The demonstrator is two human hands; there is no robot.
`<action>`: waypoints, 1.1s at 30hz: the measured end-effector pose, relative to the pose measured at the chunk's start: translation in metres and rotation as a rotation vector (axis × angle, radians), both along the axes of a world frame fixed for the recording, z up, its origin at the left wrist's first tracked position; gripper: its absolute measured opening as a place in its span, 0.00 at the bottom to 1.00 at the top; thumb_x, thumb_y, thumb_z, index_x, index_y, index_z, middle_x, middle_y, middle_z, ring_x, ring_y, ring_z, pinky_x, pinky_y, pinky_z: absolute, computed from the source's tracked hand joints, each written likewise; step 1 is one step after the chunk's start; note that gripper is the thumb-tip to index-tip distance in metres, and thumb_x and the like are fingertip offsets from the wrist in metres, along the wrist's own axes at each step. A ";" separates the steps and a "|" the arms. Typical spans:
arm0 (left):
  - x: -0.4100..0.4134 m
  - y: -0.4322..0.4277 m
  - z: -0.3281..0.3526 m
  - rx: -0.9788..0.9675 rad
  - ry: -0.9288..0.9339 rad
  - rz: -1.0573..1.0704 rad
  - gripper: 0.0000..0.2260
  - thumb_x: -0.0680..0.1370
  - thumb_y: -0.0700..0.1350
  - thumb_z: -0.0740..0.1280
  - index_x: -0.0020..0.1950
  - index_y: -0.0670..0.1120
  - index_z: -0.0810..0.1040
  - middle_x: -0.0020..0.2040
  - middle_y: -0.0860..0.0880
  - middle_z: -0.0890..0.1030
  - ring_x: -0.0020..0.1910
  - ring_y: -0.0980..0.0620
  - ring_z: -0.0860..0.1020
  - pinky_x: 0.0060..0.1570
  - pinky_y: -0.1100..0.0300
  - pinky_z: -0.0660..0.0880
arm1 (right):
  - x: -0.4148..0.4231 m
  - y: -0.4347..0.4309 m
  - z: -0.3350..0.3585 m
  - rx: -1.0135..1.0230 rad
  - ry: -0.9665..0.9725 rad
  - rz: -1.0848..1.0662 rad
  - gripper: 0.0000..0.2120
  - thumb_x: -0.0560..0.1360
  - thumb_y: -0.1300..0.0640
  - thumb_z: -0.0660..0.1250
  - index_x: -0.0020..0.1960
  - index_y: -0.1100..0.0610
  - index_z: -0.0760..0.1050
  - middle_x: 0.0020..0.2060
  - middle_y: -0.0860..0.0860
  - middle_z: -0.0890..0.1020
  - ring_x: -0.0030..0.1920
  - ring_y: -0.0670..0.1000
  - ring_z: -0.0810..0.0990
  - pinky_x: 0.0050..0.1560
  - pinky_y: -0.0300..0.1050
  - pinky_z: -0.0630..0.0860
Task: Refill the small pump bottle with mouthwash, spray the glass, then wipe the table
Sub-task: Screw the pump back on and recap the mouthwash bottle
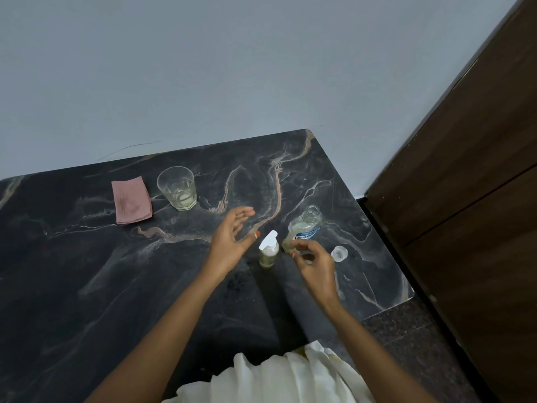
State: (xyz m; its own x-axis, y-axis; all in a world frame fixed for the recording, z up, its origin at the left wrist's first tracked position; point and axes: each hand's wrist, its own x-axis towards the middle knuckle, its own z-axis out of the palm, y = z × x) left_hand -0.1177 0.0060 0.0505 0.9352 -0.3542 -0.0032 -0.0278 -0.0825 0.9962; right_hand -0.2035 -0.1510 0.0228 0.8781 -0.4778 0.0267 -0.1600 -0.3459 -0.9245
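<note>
The small pump bottle (268,251) with its white pump head stands upright on the dark marble table (116,271), between my two hands. My left hand (231,239) hovers just left of it, fingers spread and relaxed, holding nothing. My right hand (312,261) hovers just right of it with loosely curled fingers, empty. The mouthwash bottle (305,228) stands uncapped right behind my right hand. Its clear cap (339,253) lies on the table to the right. A glass (177,187) with a little pale liquid stands at the back left.
A folded pink cloth (132,199) lies left of the glass. The table's right edge (386,248) runs close to the mouthwash cap, beside a dark wooden door (465,170). A grey wall (203,68) backs the table. White fabric (284,376) of my clothing is at the near edge.
</note>
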 end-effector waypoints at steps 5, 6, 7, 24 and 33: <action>0.013 -0.030 0.015 0.067 -0.019 -0.121 0.20 0.69 0.34 0.71 0.58 0.47 0.70 0.57 0.51 0.75 0.57 0.61 0.73 0.56 0.79 0.65 | -0.003 -0.028 -0.001 -0.025 0.034 -0.039 0.12 0.69 0.70 0.68 0.46 0.56 0.79 0.45 0.50 0.81 0.43 0.49 0.80 0.45 0.37 0.77; 0.015 -0.036 0.016 0.101 -0.023 -0.156 0.21 0.69 0.35 0.71 0.59 0.46 0.70 0.57 0.51 0.75 0.58 0.59 0.72 0.57 0.77 0.65 | -0.004 -0.034 -0.002 -0.039 0.042 -0.052 0.12 0.69 0.70 0.68 0.47 0.56 0.79 0.45 0.51 0.82 0.43 0.49 0.80 0.45 0.38 0.77; 0.017 -0.043 0.017 0.133 -0.025 -0.194 0.21 0.69 0.36 0.71 0.60 0.45 0.70 0.58 0.50 0.75 0.58 0.58 0.72 0.60 0.73 0.65 | -0.004 -0.041 -0.004 -0.059 0.051 -0.069 0.11 0.68 0.69 0.69 0.47 0.56 0.79 0.46 0.51 0.82 0.44 0.49 0.80 0.45 0.37 0.76; 0.043 -0.085 0.010 0.501 -0.088 -0.442 0.23 0.66 0.38 0.75 0.59 0.40 0.74 0.55 0.43 0.79 0.51 0.51 0.77 0.51 0.62 0.74 | -0.009 -0.100 -0.040 -0.305 0.419 -0.041 0.26 0.66 0.69 0.70 0.62 0.60 0.70 0.60 0.57 0.74 0.62 0.58 0.68 0.63 0.50 0.65; 0.041 -0.086 0.010 0.504 -0.053 -0.422 0.23 0.66 0.37 0.75 0.58 0.40 0.74 0.54 0.43 0.80 0.49 0.52 0.77 0.51 0.61 0.75 | -0.006 -0.099 -0.029 -0.255 0.294 -0.097 0.14 0.68 0.70 0.69 0.53 0.63 0.76 0.51 0.58 0.79 0.53 0.57 0.76 0.51 0.42 0.70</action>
State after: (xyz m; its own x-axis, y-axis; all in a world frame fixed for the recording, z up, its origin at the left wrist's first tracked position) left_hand -0.0769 -0.0802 0.0606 0.7195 -0.6580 -0.2223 -0.2084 -0.5099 0.8346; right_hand -0.2093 -0.2496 -0.0061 0.8172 -0.5692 -0.0906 -0.4481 -0.5287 -0.7209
